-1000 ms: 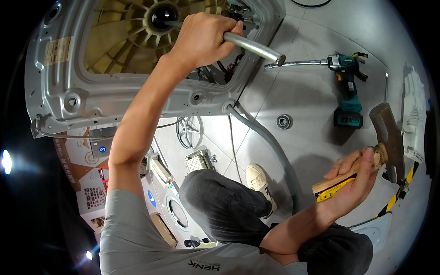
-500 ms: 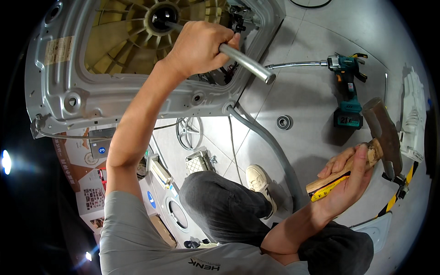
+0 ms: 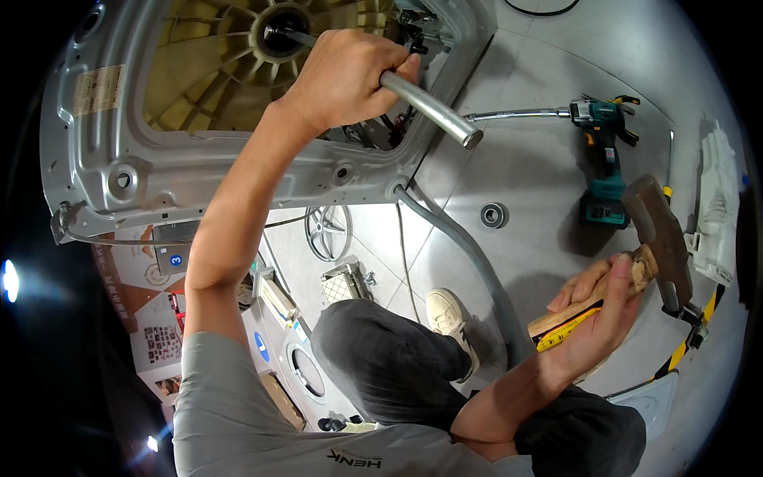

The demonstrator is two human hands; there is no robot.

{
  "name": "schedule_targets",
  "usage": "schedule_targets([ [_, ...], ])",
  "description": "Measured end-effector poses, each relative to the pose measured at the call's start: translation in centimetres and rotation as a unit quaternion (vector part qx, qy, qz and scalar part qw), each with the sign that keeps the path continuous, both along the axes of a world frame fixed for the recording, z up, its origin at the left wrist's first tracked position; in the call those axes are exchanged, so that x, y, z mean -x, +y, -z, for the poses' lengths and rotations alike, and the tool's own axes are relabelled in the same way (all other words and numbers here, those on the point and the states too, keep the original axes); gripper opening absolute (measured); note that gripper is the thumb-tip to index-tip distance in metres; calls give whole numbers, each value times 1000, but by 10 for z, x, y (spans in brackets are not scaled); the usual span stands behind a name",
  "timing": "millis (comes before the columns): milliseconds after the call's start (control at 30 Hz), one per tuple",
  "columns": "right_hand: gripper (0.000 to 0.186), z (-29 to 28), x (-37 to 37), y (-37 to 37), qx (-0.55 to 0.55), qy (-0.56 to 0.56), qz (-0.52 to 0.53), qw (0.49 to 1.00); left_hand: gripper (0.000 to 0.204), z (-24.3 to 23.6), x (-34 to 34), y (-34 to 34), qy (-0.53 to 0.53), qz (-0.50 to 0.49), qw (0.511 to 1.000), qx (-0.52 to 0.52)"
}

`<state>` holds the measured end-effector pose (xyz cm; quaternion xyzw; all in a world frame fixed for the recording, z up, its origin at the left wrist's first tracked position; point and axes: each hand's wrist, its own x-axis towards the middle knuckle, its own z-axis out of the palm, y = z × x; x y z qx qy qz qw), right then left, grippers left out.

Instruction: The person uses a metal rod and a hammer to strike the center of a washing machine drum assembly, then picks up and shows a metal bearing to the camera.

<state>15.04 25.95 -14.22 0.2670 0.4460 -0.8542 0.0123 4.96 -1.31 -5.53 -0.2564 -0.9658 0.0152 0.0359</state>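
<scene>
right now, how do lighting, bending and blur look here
Head view, lighting: a round white lamp flares at the left edge, and a soft shadow lies beside the teal-and-black cordless power tool; head view, distortion: joints in the pale tiled floor curve at upper right; head view, blur: the silver metal rod and the dark-headed, wooden-handled hammer show no strong smear.

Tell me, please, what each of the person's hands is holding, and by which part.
The left hand grips a metal rod partway along its length; the right hand holds a hammer by its wooden handle.
</scene>
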Motion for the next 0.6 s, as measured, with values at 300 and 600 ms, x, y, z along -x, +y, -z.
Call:
schedule_targets([
  [300, 25, -1, -7, -9, 14, 28, -39, 999, 31, 20, 4, -6, 33, -11, 999, -13],
  [600, 17, -10, -11, 1, -32, 28, 107, 993, 28, 16, 6, -6, 27, -26, 999, 0],
])
